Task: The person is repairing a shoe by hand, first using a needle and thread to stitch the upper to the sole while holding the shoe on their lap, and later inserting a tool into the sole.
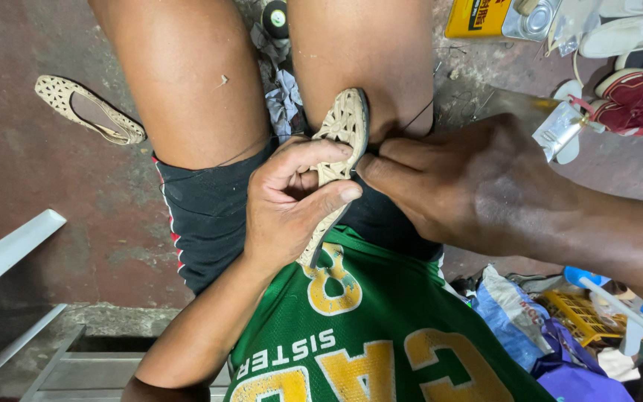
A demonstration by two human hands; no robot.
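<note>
While the left hand (292, 205) is clamping the woven shoe (340, 160) against the knee, the right hand (470, 182) is pinching, seemingly, a needle; keeping the shoe steady helps.

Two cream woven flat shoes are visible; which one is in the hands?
The cream shoe wedged between the knees, gripped by the left hand and right hand; the other lies untouched on the floor.
</note>
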